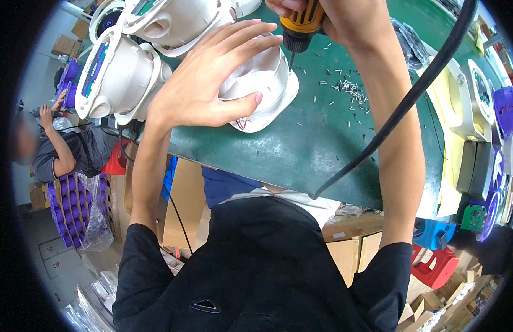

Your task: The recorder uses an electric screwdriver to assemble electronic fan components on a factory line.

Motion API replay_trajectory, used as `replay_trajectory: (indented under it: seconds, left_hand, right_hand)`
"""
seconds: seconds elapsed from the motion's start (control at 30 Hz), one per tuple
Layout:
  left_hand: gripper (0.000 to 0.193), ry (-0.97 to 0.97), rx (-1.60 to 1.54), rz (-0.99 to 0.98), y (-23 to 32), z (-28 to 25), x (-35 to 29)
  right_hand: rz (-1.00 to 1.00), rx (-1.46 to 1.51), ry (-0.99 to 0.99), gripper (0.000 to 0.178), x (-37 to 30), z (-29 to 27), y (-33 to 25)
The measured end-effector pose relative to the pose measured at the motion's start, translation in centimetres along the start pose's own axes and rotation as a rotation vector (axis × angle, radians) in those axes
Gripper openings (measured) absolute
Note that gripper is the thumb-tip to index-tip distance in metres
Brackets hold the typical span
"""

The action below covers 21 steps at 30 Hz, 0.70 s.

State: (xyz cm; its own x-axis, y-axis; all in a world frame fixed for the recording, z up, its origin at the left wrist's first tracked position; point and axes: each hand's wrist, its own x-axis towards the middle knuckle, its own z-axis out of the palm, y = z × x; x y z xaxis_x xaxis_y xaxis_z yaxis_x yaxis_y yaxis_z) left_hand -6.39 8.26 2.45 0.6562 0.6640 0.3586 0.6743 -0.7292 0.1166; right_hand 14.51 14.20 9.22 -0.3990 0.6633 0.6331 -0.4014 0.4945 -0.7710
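Observation:
My left hand (209,83) lies with fingers spread over a white plastic housing (255,83), its thumb across the near side. The housing is a rounded, hollow shell with a flat rim, and a short red wire shows at its lower edge. In my right hand (336,19) is a yellow and black power drill (301,25), held upright with its bit downward. The bit's tip meets the housing's right rim; whether a screw sits under it is too small to tell. Loose small screws (353,91) are scattered on the green table (278,149) to the right.
Several similar white housings (115,74) stand at the left. A thick black cable (389,119) crosses the view at right. Beyond it are a yellow sheet (450,182), a white housing (461,102) and grey boxes (475,169). Another person (63,144) works at far left.

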Motion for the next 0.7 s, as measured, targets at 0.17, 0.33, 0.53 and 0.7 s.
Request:
replay_trajectory:
  seconds: [0.17, 0.33, 0.53, 0.7]
  left_hand:
    - [0.073, 0.002, 0.014, 0.004, 0.0, 0.0, 0.0]
    - [0.072, -0.015, 0.018, -0.010, 0.0, 0.0, -0.2]
    - [0.072, -0.033, -0.015, -0.015, 0.2, -0.2, 0.2]
    - [0.071, -0.037, -0.015, -0.018, 0.3, -0.3, 0.1]
  right_hand:
    - [0.018, -0.008, 0.016, 0.045, 0.0, 0.1, -0.1]
    - [0.153, -0.064, 0.008, 0.045, 0.2, 0.2, -0.7]
    - [0.074, -0.037, -0.073, 0.045, 0.1, -0.1, -0.4]
    - [0.117, -0.070, 0.009, 0.040, 0.1, 0.5, -0.2]
